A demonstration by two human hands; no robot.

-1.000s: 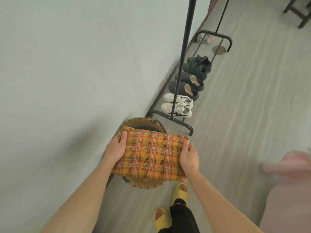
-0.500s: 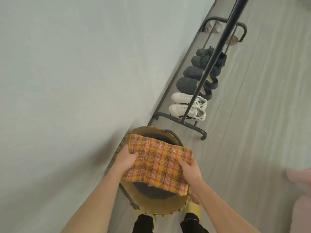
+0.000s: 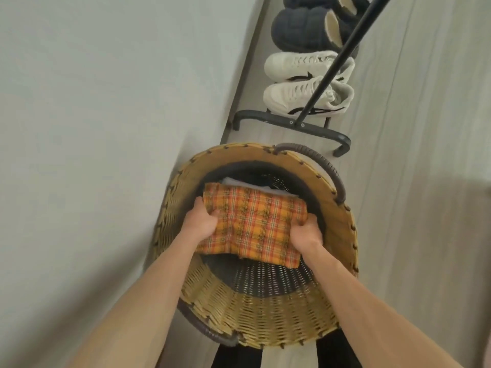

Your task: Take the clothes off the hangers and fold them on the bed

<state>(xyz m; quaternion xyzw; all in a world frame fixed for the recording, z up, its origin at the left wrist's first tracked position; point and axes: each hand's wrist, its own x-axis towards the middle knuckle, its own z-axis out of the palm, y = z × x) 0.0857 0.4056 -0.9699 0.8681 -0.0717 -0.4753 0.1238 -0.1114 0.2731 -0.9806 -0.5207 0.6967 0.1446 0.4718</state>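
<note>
A folded orange plaid garment point(image 3: 255, 224) lies flat inside the mouth of a round woven wicker basket point(image 3: 268, 317) on the floor. My left hand point(image 3: 200, 221) grips the garment's left edge, thumb over the cloth. My right hand point(image 3: 303, 233) grips its right edge, fingers curled under. Beneath the garment, a white folded cloth point(image 3: 239, 183) shows at the far side inside the basket. Both forearms reach down into the basket from the bottom of the view.
The pale wall point(image 3: 93, 128) runs close along the basket's left. Just beyond the basket stands a black clothes rack foot and pole point(image 3: 292, 123), with white sneakers point(image 3: 305, 83) and dark slippers point(image 3: 305, 30) lined behind it. Grey wood floor point(image 3: 425, 181) spreads to the right.
The plaid garment has gone down from above the basket rim to inside the basket, both hands still holding its edges. The view has dropped closer to the basket.
</note>
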